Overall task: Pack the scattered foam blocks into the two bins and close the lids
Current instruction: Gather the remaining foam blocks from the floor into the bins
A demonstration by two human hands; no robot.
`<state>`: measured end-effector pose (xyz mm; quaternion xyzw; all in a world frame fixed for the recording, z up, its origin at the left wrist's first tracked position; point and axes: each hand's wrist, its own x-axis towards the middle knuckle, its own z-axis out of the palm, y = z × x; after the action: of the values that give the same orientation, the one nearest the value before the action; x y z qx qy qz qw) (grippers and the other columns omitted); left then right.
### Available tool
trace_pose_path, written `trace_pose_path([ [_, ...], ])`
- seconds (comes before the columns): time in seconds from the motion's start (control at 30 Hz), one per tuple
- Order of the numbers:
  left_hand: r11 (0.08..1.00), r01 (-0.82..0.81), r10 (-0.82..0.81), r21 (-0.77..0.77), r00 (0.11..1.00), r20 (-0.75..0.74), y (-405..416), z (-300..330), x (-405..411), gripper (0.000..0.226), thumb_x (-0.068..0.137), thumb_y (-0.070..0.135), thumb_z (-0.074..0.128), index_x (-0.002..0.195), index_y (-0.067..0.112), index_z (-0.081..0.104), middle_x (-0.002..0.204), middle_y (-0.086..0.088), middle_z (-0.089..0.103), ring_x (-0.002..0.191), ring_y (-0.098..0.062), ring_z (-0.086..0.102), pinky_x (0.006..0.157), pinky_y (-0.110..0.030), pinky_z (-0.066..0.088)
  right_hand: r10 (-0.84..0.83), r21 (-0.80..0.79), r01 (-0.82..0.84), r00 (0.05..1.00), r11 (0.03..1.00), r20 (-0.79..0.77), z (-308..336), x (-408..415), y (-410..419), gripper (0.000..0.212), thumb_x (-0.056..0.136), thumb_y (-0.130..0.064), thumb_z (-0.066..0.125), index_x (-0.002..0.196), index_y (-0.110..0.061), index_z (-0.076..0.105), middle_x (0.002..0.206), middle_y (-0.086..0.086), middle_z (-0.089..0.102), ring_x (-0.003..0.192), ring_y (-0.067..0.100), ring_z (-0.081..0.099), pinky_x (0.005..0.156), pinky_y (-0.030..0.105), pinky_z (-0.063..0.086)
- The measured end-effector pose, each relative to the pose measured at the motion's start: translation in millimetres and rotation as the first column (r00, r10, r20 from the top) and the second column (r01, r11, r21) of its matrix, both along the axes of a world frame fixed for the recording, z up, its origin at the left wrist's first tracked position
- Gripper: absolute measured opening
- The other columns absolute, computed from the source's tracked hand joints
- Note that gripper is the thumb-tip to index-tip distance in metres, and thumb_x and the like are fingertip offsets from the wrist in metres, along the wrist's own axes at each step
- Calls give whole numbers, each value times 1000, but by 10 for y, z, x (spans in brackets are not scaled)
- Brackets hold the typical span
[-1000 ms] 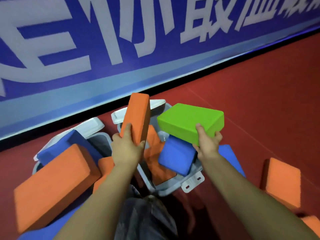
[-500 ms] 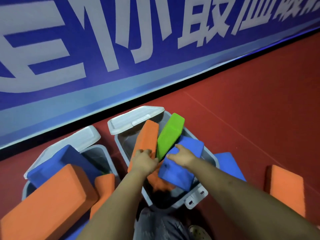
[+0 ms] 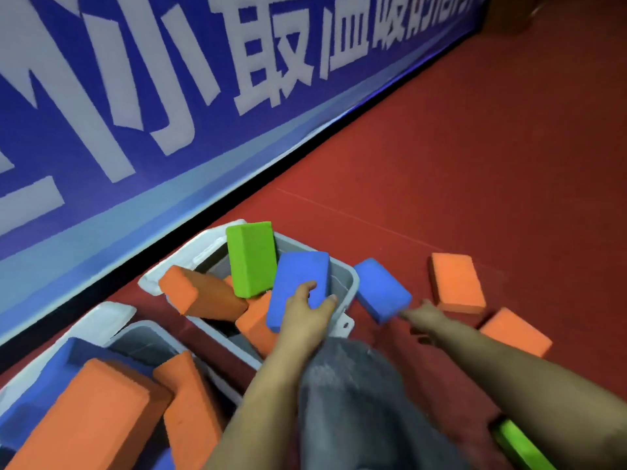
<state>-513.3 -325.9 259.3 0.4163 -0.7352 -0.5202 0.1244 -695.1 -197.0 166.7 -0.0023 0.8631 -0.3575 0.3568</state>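
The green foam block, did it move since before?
Yes. The green foam block was up in the air over the grey plastic bin; now it stands on end inside that bin, at its far end.

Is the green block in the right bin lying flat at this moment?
No, the green block stands on end in the right bin, leaning against other blocks.
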Motion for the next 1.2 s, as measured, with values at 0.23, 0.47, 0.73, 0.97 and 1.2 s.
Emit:
trace_pose_path([
  [0.23, 965, 210, -190, 157, 973, -134, 1402, 107, -309, 49, 74, 47, 68, 118, 28, 59, 122, 0, 61, 113, -13, 56, 103, -31, 41, -349, 89, 345, 937, 934, 25, -20, -74, 1573, 23, 86, -20, 63, 78, -7, 47, 78, 10, 52, 74, 28, 57, 59, 27, 39],
  [0.47, 874, 446, -436, 195, 895, -93, 1942, 7, -774, 44, 88, 35, 65, 129, 26, 51, 127, 6, 50, 108, -2, 51, 93, -21, 38, -509, 156, 497, 859, 854, 49, -305, -545, 2488, 16, 89, -17, 59, 85, -5, 50, 94, 14, 53, 65, 25, 54, 55, 29, 40],
  [0.73, 880, 346, -409, 324, 900, 151, 2045, -804, -1452, 30, 87, 30, 66, 114, 19, 60, 101, 8, 57, 95, -8, 55, 85, -22, 41, -257, 385, 201, 962, 901, 98, -1375, -1048, 2709, 47, 85, -31, 66, 120, -2, 56, 112, 17, 60, 99, 31, 60, 86, 37, 48],
  [0.97, 750, 377, -528, 544, 836, 148, 2540, -1282, -2331, 15, 83, 39, 62, 77, 32, 50, 82, 10, 56, 82, -10, 57, 89, -46, 49, -231, 564, 85, 954, 822, 192, -2263, -1181, 3036, 112, 67, -53, 78, 149, -11, 14, 153, 17, 20, 139, 33, 29, 111, 38, 31],
  [1.2, 653, 130, -451, 746, 859, 244, 2535, -1773, -2536, 11, 94, 30, 56, 83, 28, 58, 78, 12, 59, 75, -9, 55, 78, -38, 47, -219, 556, 88, 960, 826, 175, -2932, -1493, 3350, 108, 65, -43, 83, 147, -7, 22, 148, 18, 34, 135, 34, 34, 110, 39, 32],
])
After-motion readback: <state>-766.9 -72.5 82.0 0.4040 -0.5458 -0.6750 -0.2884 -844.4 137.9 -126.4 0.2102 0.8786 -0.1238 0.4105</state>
